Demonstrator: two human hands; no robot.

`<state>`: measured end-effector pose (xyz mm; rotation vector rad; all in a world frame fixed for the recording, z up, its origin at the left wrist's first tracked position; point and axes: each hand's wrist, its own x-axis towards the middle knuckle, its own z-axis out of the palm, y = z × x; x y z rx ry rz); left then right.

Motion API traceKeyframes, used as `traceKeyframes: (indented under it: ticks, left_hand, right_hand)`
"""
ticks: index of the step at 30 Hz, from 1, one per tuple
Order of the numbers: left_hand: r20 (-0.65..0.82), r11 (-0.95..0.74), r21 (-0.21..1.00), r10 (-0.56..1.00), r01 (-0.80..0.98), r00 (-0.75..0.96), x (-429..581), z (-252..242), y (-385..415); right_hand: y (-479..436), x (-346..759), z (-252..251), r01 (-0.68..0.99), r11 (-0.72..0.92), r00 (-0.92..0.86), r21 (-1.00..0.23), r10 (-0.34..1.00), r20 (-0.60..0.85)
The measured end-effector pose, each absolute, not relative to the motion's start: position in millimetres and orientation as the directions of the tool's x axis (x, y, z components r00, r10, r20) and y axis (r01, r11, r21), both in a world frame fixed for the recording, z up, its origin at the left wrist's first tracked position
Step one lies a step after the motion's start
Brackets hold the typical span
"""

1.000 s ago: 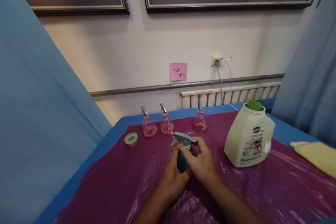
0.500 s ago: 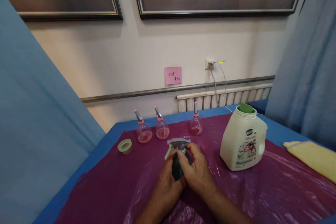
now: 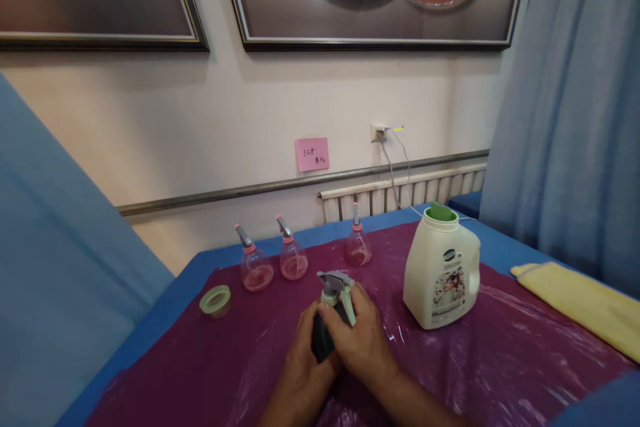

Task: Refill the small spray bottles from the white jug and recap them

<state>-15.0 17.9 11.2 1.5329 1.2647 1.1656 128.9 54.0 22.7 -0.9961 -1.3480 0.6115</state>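
Observation:
A dark spray bottle (image 3: 321, 341) with a grey spray head (image 3: 336, 282) and a pale green trigger is held between both hands, low in the middle of the view. My left hand (image 3: 301, 363) is wrapped round the left side of the bottle's body. From the right, my right hand (image 3: 364, 340) closes on the bottle's upper part, just under the head, with its thumb across the front. The trigger hangs on the right side, over the right fingers. Much of the bottle is hidden by the hands.
Three clear spray bottles with pink liquid (image 3: 257, 277) stand along the back. A pale green cup (image 3: 216, 302) sits at the left. On the right are a white jug (image 3: 440, 273) with a green piece in its mouth and a yellow cloth (image 3: 575, 297). Purple plastic sheeting (image 3: 200, 373) covers the table.
The spray head has turned: its trigger pointed left before and now points right. My right fingers have moved down from the head's side. The view has shifted slightly to the right.

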Motion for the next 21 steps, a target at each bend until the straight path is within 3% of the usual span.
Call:
traceKeyframes:
  ticks: [14,21]
  left_hand:
    - [0.281,-0.305,0.901,0.952,0.309,0.119,-8,5,13]
    - [0.27,-0.289,0.905,0.957,0.312,0.105,-3,6,10]
  right_hand:
    - [43,160,66,-0.101,0.465,0.191,-0.88,0.877,0.441]
    - [38,168,72,-0.213,0.461,0.198,-0.862,0.884,0.424]
